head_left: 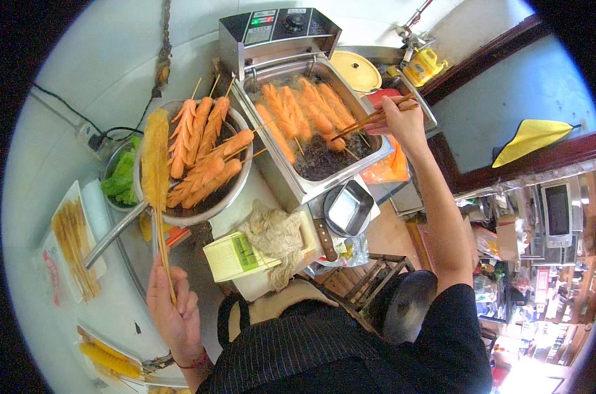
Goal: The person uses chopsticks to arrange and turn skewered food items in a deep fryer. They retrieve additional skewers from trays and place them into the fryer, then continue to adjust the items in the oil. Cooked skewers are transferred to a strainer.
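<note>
My right hand (pixel 399 120) grips a pair of wooden chopsticks (pixel 359 125) over the stainless-steel deep fryer (pixel 305 194). Their tips touch a scored sausage on a stick (pixel 335 142) near the front of the oil, where several other skewered sausages (pixel 288 111) lie. In my left hand (pixel 175 305) are thin skewer sticks (pixel 161 236) bearing flat, golden-yellow food (pixel 155 152), upright in the view before the left rim of a round metal pan (pixel 246 180). That pan holds several scored orange sausages on sticks (pixel 207 128), some pointing up, others leaning right towards the fryer.
A tray of bare skewers (pixel 76 246) and a bowl of lettuce (pixel 123 177) stand left. In front of the fryer are a crumpled cloth (pixel 273 229), a notepad (pixel 219 256), a wooden-handled knife (pixel 326 241) and a square metal container (pixel 349 209). A yellow lid (pixel 355 71) lies behind.
</note>
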`<state>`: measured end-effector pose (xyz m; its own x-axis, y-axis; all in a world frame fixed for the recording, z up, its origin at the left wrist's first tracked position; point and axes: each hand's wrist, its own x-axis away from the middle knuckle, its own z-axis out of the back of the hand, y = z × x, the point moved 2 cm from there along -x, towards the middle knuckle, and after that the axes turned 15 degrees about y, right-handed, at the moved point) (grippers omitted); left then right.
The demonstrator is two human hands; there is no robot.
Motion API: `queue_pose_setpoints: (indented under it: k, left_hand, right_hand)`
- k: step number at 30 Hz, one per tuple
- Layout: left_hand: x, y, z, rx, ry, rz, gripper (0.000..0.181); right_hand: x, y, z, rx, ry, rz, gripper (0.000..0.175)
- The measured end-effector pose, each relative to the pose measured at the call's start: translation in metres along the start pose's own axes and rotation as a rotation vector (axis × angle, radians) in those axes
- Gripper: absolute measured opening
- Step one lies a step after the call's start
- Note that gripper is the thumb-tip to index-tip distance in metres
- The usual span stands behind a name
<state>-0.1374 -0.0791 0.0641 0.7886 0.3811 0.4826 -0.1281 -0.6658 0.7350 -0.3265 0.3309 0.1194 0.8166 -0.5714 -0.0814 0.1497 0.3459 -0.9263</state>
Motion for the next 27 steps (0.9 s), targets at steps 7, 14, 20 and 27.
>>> queue_pose_setpoints:
  k: [7,14,20,27]
  left_hand:
    - [-0.003,0.005,0.011,0.004,0.027,0.012,0.036]
    - [-0.008,0.012,0.017,-0.017,0.011,0.028,0.036]
    - [-0.012,0.012,0.025,-0.055,0.029,0.055,0.036]
    - [-0.016,0.014,0.033,-0.032,-0.035,0.081,0.036]
  right_hand:
    - [0.038,-0.008,-0.004,0.022,-0.084,0.261,0.027]
    - [0.031,0.014,-0.020,0.218,0.023,0.257,0.027]
    - [0.008,0.051,-0.049,0.062,0.086,0.123,0.025]
    - [-0.005,0.036,-0.072,0.358,0.038,0.396,0.029]
